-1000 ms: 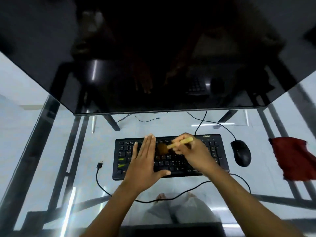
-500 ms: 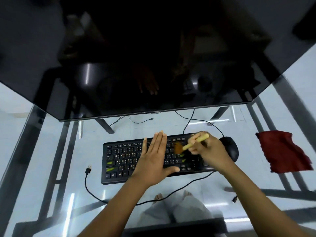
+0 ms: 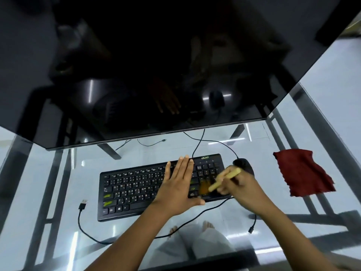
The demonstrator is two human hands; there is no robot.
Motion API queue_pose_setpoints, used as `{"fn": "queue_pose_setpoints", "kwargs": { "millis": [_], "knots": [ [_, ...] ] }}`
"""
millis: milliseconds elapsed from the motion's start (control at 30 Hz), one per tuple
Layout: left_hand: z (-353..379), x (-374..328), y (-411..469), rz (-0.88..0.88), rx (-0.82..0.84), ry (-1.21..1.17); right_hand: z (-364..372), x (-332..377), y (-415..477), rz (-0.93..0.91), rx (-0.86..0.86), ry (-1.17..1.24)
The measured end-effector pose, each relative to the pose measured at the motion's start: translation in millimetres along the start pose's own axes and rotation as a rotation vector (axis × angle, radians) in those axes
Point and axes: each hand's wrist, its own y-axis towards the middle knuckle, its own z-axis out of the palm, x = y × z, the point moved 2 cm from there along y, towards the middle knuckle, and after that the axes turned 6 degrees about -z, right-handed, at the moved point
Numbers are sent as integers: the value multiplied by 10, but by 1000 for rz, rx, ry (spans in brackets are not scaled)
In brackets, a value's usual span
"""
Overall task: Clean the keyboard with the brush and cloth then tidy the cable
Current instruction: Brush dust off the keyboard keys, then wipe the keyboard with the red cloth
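My left grip [image 3: 178, 190] lies flat, released, on the black rectangular keyboard [image 3: 132, 190] on the glass counter [image 3: 58, 192]; my right grip [image 3: 238, 187] grasps the tan-handled brush [image 3: 226, 178], bristles on its right-hand keys

A large dark monitor [image 3: 136, 65] fills the far side of the glass counter [image 3: 89, 182], standing on 2 splayed legs [image 3: 109, 151]. A black mouse [image 3: 245, 164] sits right of centre, its lead [image 3: 220, 142] running far under the screen. Grey frame bars [image 3: 50, 202] show beneath the glass.
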Motion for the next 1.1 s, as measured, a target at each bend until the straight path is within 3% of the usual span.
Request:
{"fn": "queue_pose_setpoints", "kwargs": {
  "millis": [33,133,167,300,367,467,600,833,967,1100],
  "knots": [
    [3,4,0,-9,8,4,2,-35,-12,-7,16,-44],
    [3,14,-3,-39,11,22,-179,-60,-18,-96,-316,-131],
    [5,14,-6,-45,10,27,-204,-49,-30,-101,-332,-71],
    [26,-9,3,-52,20,28,-67,-129,-120,20,31,6],
    [17,-41,25,-46,22,25,-176,-222,-121,40,-103,30],
    [-2,-136,83,-24,21,21,-531,-325,-99,50,-393,303],
    [-30,-352,213,21,37,20,-884,-416,-126,32,-563,424],
    [-139,-1033,613,171,24,52,-1105,-872,-156,103,-708,90],
    [-130,-1453,847,236,26,59,-1028,-1109,-151,-2,-658,-304],
    [-29,-1641,910,245,44,87,-997,-1280,-147,27,-560,-577]
  ]
}}
